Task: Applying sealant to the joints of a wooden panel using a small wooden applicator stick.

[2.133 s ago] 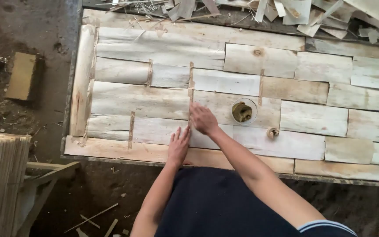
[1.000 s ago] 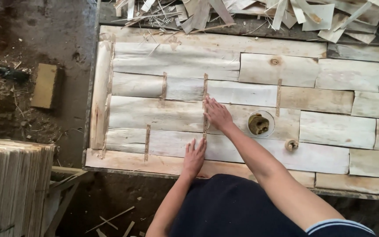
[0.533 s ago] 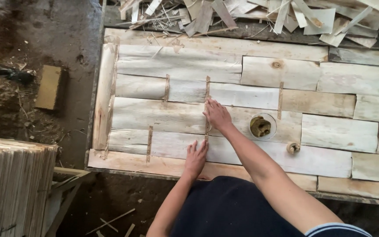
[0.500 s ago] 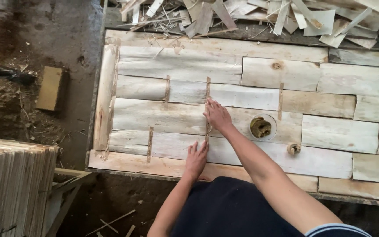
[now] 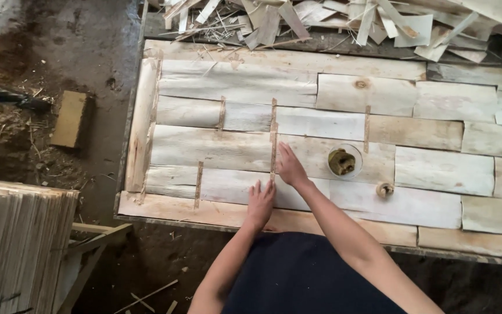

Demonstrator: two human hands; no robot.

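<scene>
Pressing flat near the lower middle of the frame, the left hand (image 5: 261, 200) lies palm down with fingers spread on the pale, thin wood veneer sheets (image 5: 233, 186) laid edge to edge like brickwork on the long work table (image 5: 164, 218). Just above it and slightly to the right, the right hand (image 5: 289, 166) also rests open, fingertips together at the narrow brown tape strip (image 5: 273, 139) that runs up a vertical seam between sheets; neither hand is closed around anything.

The sheets look light, dry and brittle, with wavy edges and knots, so they would likely crack if lifted by a corner; flat palms and a hold along a long edge seem the safer way to shift them. The strip looks thin and limp, best pressed down rather than pinched.

Right of the hands, at centre frame, a small round clear cup with brown contents (image 5: 344, 161) stands on the sheets, and a small roll of brown tape (image 5: 385, 189) lies just below and right of it.

At lower left stands a tall stack of thin wood sheets (image 5: 18, 244). Further up the left side a tan rectangular block (image 5: 70, 119) lies on the dirt floor. Along the top edge is a heap of pale veneer offcuts (image 5: 344, 23)
</scene>
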